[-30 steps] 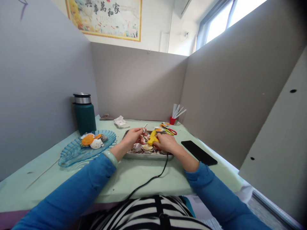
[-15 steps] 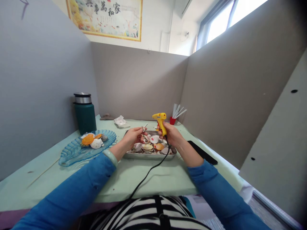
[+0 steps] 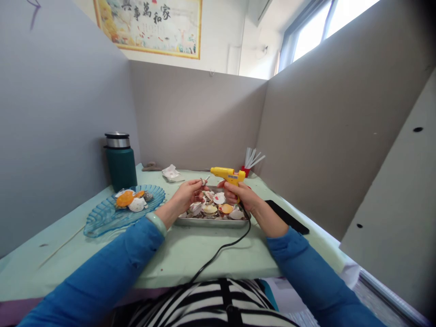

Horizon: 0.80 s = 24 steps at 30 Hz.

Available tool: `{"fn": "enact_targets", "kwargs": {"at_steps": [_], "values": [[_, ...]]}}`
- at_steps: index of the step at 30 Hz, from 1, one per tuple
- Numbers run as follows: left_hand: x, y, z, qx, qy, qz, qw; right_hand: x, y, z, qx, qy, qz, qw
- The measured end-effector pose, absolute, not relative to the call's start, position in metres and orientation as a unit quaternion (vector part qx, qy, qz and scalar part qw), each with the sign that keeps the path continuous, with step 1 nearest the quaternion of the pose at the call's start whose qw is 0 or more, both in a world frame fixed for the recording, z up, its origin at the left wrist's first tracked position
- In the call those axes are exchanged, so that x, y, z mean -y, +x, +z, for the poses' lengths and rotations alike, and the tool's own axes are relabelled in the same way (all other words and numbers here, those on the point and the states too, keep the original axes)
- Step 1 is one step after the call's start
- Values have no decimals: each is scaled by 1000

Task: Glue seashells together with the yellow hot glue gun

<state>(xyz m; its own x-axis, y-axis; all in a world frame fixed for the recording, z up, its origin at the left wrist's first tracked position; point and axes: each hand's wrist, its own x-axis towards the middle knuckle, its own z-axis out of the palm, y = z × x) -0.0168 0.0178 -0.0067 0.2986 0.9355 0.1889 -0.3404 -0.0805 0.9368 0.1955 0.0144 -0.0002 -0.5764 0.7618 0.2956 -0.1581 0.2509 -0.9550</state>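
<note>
In my right hand (image 3: 241,194) is a yellow hot glue gun (image 3: 227,174), fingers wrapped round its handle and nozzle aimed left. Its black cord (image 3: 221,249) runs down toward my lap. My left hand (image 3: 190,194) pinches a small piece, seemingly a shell (image 3: 204,181), with a thin pale stick at its tip; the fingers partly hide it. The gun's nozzle is close to this piece, slightly above and to its right. Below both hands, a metal tray (image 3: 213,223) holds several scallop and other shells (image 3: 209,209), white, yellow and orange.
At left, a blue glass dish (image 3: 98,222) carries several shells, with a teal bottle (image 3: 121,165) behind it. Glue sticks (image 3: 252,157) stand in a red cup at the back right. A black flat object (image 3: 288,217) lies right; crumpled tissue (image 3: 171,173) lies behind.
My right hand has turned the glue gun and brought its nozzle left, nearer to the piece in my left hand. The cord has shifted right. My left hand has barely moved.
</note>
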Motion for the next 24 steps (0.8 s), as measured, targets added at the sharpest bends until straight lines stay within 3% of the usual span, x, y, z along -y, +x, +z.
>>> {"fn": "enact_targets", "kwargs": {"at_steps": [6,24], "values": [[-16,-16,-5,-292,507,540,605,-15,199,-2,711,-235,567,342],[-19,-16,-5,-274,490,585,585,-18,199,-3,709,-256,574,320]]}}
